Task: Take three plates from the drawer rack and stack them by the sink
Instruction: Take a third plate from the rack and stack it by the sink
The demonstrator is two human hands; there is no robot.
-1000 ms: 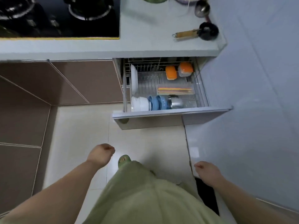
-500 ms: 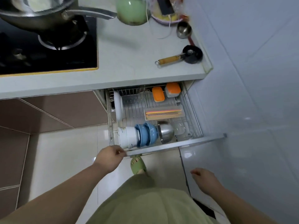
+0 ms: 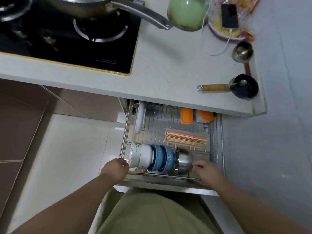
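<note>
Fingers: on my left hand [image 3: 116,169] they are curled together at the near left corner of the pulled-out wire drawer rack [image 3: 217,149], beside the white rim of a row of nested white and blue bowls [image 3: 152,157]; whether they pinch that rim I cannot tell; on my right hand [image 3: 206,173] they are spread loosely apart, gripping nothing, tips at the round steel bowl [image 3: 184,162].
Plates: one white round plate [image 3: 140,118] shows, standing on edge along the rack's left side, well back from both hands; others, if any, are hidden.
Handling: likely ceramic, so stiff, heavyish, slick-glazed and breakable; I judge the top rim is the place to pinch, lifting straight up clear of the wires.
Arms: both forearms stretch forward and down over the drawer's front edge.
</note>
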